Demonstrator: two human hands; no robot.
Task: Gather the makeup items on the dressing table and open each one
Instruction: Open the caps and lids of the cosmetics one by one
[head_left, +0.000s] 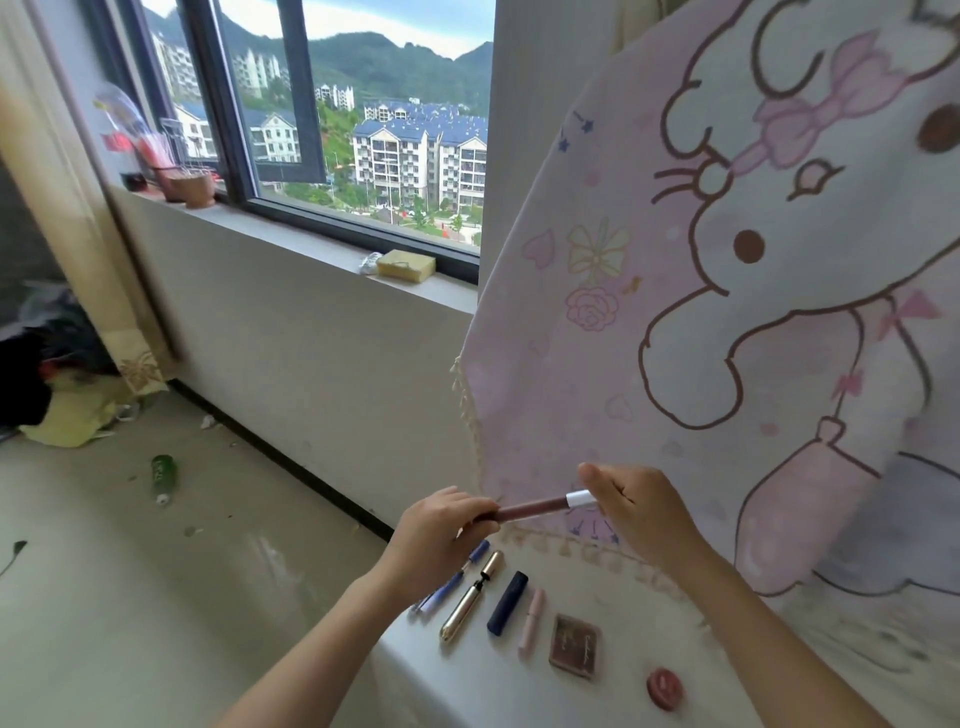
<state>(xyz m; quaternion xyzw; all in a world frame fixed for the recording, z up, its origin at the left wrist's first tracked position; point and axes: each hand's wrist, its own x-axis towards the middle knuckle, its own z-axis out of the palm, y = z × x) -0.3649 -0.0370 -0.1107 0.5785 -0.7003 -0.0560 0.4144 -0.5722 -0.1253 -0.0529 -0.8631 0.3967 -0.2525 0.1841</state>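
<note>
My left hand (439, 525) and my right hand (631, 501) hold a slim brownish-red lip gloss tube (530, 509) level between them, above the table's far edge. The left grips the dark end, the right grips the silver-white end. Below on the white dressing table (441, 680) lie a row of items: a blue pen-like liner (449, 579), a gold mascara tube (470, 597), a navy lipstick (507, 603), a pale pink lipstick (531, 619), a brown square compact (575, 646) and a small round red case (664, 688).
A pink cartoon-rabbit cloth (727, 312) hangs at the right behind the table. To the left is bare floor with a green bottle (164, 475) and scraps. A windowsill (311, 239) with a yellow sponge (406, 266) runs along the wall.
</note>
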